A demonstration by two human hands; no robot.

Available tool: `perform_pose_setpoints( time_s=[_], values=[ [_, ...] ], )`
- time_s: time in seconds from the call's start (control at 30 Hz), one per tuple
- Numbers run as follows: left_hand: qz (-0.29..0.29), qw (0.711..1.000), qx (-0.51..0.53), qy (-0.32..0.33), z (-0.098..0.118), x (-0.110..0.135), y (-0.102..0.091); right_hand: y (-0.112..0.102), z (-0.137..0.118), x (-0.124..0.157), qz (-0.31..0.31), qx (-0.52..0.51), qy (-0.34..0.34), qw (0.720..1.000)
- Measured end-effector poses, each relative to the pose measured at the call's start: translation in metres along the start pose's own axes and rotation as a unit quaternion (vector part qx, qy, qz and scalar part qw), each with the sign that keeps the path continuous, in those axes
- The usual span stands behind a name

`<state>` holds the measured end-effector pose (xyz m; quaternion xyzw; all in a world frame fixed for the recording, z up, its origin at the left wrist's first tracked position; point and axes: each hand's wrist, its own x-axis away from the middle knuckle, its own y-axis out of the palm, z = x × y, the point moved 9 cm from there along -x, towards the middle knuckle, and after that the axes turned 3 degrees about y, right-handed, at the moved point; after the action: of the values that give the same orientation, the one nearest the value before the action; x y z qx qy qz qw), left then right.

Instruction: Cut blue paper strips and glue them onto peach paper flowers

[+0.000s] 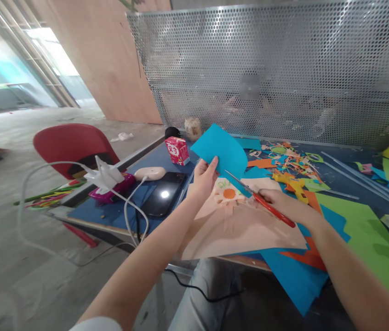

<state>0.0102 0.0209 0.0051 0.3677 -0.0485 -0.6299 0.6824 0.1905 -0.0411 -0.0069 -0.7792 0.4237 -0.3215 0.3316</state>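
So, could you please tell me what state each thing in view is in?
Blue paper: held up, right edge rounded
Red-handled scissors: held, blade opening unclear
Peach paper: spread out
Yellow glue gun: lying down
Paper scraps: scattered
Smartphone: lying flat
White oval device: cable attached
Pink carton: upright
Red chair: upright

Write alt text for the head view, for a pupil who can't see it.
A person's left hand holds up a blue sheet while the right hand holds red-handled scissors close to its lower edge. Beneath, an orange-centred paper flower lies on a pale sheet; scraps litter the desk to the right, and a phone lies left.
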Motion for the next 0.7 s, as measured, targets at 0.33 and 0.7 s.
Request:
perform_pose_setpoints(
  time_s=[0.33,0.7],
  values=[
    [0.0,1.0,0.004,-0.005,-0.002,0.003,0.002,0.002,0.0,0.001,-0.011,-0.003,0.036,0.999],
    [-0.016,1.0,0.001,-0.022,-0.005,0.005,0.006,-0.001,-0.013,0.003,-0.013,-0.005,0.012,1.0]
  ],
)
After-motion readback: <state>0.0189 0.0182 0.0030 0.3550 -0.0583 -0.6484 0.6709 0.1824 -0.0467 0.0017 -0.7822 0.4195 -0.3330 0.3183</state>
